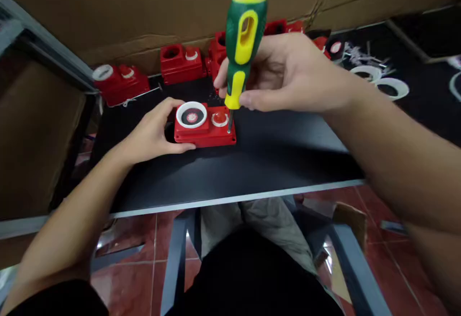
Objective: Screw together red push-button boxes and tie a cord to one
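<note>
A red box-shaped housing [207, 136] lies on the black tabletop, with a white ring [192, 115] around a dark disc and a small red dome [219, 117] beside it. My left hand [153, 128] grips the housing's left end, thumb along the near side and fingers at the far side. In my right hand [279, 76] is a green and yellow screwdriver [247, 32], held almost upright by its lower handle. Its shaft reaches down to a screw at the housing's right end.
Behind stand more red housings, one with a white ring [120, 84] and one with an open hole [182, 64]. Loose white rings [392, 89] and a pile of screws [367, 57] lie to the right. A cardboard wall [144, 8] backs the table [201, 176].
</note>
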A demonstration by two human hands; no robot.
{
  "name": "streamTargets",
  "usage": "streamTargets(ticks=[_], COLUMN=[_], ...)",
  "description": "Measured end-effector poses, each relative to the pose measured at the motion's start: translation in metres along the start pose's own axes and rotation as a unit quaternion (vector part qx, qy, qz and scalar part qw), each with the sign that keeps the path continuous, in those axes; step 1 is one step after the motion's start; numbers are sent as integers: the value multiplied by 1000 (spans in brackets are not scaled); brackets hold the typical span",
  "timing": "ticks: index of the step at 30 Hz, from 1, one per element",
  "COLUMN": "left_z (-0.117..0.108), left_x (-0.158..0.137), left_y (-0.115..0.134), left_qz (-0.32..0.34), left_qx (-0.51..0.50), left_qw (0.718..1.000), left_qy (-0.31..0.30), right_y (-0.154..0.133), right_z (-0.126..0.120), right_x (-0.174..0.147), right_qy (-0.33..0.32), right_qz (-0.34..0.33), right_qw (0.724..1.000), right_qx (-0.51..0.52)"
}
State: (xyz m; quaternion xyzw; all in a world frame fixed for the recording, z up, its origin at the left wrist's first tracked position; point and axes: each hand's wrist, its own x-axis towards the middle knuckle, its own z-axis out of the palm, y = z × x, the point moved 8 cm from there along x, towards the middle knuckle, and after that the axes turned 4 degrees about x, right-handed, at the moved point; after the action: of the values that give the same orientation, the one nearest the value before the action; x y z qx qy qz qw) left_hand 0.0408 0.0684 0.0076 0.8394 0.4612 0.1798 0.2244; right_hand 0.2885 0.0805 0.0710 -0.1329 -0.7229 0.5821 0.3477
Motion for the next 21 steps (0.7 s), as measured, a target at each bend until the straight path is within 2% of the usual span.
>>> streamTargets(ticks=[11, 21], left_z=[-1, -2], left_x=[0, 0], left_y=[0, 1], left_qz=[40, 54], left_qx=[59, 47], left_qw=[997, 997], left_qy=[28, 11], right_y=[9, 12], right_z=[-4, 3], right_x=[4, 4], right_qy=[-1, -6], right_qz=[-37, -55], right_qw=[997, 995], right_qx=[-69, -84])
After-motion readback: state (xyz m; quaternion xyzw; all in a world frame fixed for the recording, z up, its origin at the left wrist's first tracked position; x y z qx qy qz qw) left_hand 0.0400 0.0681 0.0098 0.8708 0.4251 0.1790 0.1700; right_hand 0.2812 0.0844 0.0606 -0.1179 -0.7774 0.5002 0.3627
